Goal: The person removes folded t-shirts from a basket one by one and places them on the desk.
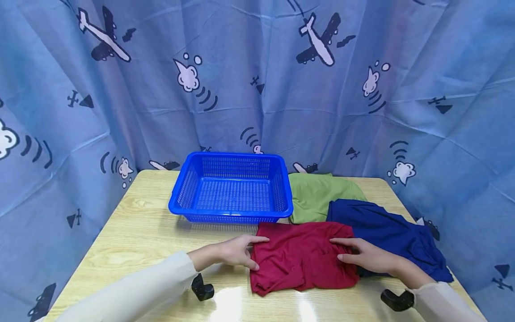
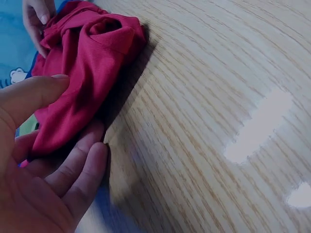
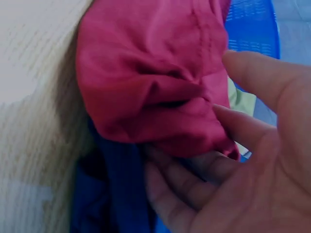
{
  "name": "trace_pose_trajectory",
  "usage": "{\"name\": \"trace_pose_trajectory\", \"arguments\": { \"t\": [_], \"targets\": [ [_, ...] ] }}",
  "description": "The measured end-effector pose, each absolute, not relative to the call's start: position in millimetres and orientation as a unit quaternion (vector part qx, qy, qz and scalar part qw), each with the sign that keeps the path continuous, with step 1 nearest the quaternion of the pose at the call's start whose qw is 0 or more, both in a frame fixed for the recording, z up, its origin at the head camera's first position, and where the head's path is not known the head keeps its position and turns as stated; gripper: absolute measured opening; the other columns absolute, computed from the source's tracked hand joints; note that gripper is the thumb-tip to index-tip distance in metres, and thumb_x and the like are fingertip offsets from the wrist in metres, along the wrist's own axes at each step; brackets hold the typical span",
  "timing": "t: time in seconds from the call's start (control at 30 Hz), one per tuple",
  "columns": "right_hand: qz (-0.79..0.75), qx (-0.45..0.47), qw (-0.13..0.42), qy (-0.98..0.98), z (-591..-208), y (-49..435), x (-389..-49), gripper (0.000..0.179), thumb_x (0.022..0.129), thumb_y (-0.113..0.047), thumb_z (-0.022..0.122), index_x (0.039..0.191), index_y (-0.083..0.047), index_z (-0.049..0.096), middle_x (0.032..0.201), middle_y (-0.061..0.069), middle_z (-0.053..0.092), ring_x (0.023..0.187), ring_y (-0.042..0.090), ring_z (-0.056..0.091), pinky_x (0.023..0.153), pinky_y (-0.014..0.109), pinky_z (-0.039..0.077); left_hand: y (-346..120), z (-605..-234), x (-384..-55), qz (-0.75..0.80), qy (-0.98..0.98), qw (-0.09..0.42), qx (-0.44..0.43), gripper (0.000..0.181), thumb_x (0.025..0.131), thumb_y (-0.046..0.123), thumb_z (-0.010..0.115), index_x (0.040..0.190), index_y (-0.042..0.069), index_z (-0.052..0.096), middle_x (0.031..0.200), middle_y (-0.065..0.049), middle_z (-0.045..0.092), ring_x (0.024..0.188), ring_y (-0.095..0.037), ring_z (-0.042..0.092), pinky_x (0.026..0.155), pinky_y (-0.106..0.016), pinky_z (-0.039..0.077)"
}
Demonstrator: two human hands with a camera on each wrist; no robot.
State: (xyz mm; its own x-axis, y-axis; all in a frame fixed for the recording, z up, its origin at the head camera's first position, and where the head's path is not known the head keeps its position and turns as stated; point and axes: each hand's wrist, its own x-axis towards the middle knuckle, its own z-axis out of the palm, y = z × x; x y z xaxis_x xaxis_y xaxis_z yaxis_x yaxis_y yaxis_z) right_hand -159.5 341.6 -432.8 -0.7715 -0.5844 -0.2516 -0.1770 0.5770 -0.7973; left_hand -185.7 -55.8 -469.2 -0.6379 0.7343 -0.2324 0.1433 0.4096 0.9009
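A folded red garment [image 1: 301, 259] lies on the table between my two hands. At its left edge is my left hand [image 1: 235, 251], thumb over the cloth and the other fingers reaching beneath the edge in the left wrist view. My right hand [image 1: 372, 256] is at the opposite edge, with the thumb spread away from the fingers. From the right wrist, several of its fingers [image 3: 189, 182] show tucked under the red cloth. Neither hand pinches the fabric. A dark blue garment [image 1: 392, 237] lies to the right, partly covered by the red one and my right hand.
A blue plastic basket [image 1: 231, 219] with perforated walls stands behind the red garment, to the left. Beside it lies a green garment [image 1: 318, 192], partly hidden by the other cloths. A blue curtain [image 1: 257, 89] hangs behind the wooden table [image 1: 141, 232].
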Motion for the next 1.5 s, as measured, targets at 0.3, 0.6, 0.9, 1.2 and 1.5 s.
{"name": "trace_pose_trajectory", "arguments": {
  "t": [0.3,0.6,0.9,1.2,1.5],
  "targets": [
    [-0.381,-0.193,0.220,0.877,-415,349,-158,0.052,0.104,-0.016,0.055,0.145,0.012,0.043,0.124,0.027,0.058,0.093,0.009,0.065,0.076,0.020,0.052,-70,-462,-187,0.495,0.759,0.320,0.277,0.070,0.084,-0.006,0.071,0.149,-0.005,0.043,0.142,-0.025,0.052,0.087,-0.026,0.074,0.072,-0.019,0.054],
    [-0.345,-0.200,0.109,0.910,-410,347,-156,0.042,0.103,-0.016,0.058,0.137,0.008,0.055,0.129,0.026,0.063,0.102,0.003,0.064,0.077,0.021,0.055,-86,-463,-192,0.492,0.773,0.267,0.300,0.044,0.098,0.004,0.057,0.138,-0.012,0.050,0.127,-0.033,0.062,0.106,-0.042,0.069,0.081,-0.045,0.061],
    [-0.376,-0.214,0.069,0.899,-414,327,-155,0.039,0.102,-0.014,0.059,0.134,0.008,0.057,0.121,0.026,0.068,0.097,0.011,0.070,0.078,0.021,0.057,-105,-457,-192,0.496,0.782,0.248,0.283,0.044,0.100,0.004,0.054,0.141,-0.011,0.049,0.129,-0.034,0.061,0.103,-0.042,0.069,0.080,-0.045,0.060],
    [-0.374,-0.211,0.072,0.900,-412,306,-166,0.040,0.102,-0.016,0.059,0.136,0.005,0.057,0.124,0.024,0.068,0.103,0.018,0.070,0.081,0.022,0.057,-120,-447,-195,0.478,0.793,0.235,0.297,0.044,0.102,0.008,0.052,0.140,-0.013,0.049,0.128,-0.035,0.061,0.105,-0.042,0.068,0.087,-0.038,0.059],
    [-0.377,-0.213,0.067,0.899,-408,297,-168,0.041,0.103,-0.018,0.058,0.136,0.004,0.057,0.127,0.026,0.066,0.108,0.028,0.069,0.081,0.022,0.057,-141,-434,-191,0.477,0.797,0.224,0.294,0.041,0.104,0.008,0.050,0.140,-0.012,0.049,0.132,-0.035,0.059,0.114,-0.047,0.064,0.091,-0.030,0.058]
  ]
}}
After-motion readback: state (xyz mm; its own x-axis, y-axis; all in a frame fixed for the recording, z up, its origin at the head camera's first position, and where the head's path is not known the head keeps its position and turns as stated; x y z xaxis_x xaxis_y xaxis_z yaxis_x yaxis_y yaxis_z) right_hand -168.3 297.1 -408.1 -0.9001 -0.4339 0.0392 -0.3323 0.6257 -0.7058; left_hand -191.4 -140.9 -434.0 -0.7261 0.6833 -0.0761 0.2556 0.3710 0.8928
